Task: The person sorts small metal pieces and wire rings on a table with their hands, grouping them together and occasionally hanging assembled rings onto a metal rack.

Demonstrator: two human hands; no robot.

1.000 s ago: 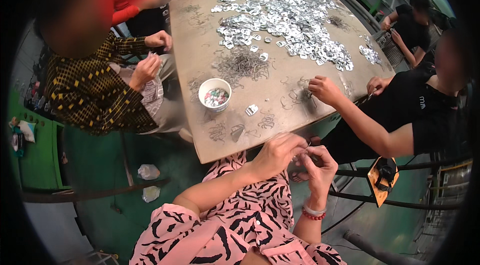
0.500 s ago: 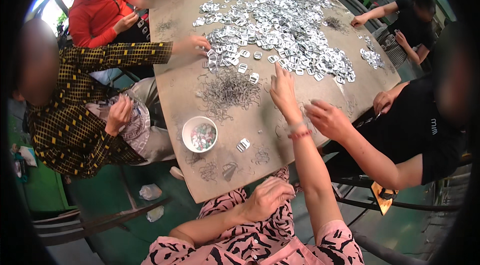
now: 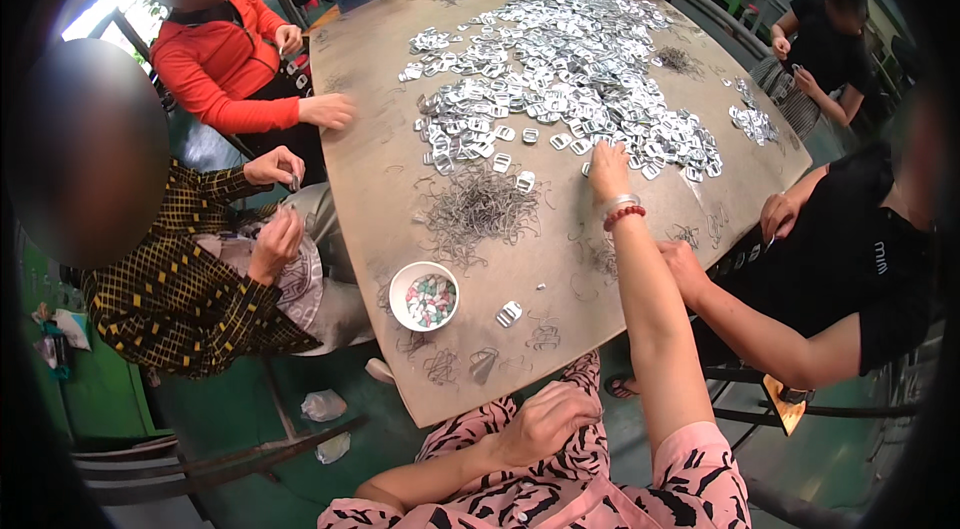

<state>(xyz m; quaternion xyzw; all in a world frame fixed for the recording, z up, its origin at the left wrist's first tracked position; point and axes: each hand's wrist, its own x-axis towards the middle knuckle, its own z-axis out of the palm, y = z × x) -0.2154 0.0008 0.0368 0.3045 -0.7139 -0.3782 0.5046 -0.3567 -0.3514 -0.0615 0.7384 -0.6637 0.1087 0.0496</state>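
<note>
My right hand (image 3: 608,172) reaches out to the near edge of a heap of silver metal buckles (image 3: 560,59). Its fingers are drawn together on a buckle (image 3: 588,169) there, partly covered by the hand. A silver bangle and a red bead bracelet (image 3: 625,214) circle that wrist. Over my lap, just off the table's near edge, my left hand (image 3: 548,421) is closed with curled fingers; what it holds, if anything, is hidden. Left of my right forearm lies a tangle of thin bent metal wires (image 3: 480,209), with a single buckle (image 3: 524,181) on its edge.
A white tub (image 3: 397,314) with pink, green and white pieces stands on the table (image 3: 590,309) near a lone buckle (image 3: 509,313). A co-worker's hand (image 3: 683,274) is close beside my right forearm. Other people sit around the table, including one in red (image 3: 215,59).
My right hand has moved forward and right, from a pointing finger onto the buckles. The left-hand neighbour's arm has drawn back from the heap. The red-sleeved person's hand now rests on the table edge.
</note>
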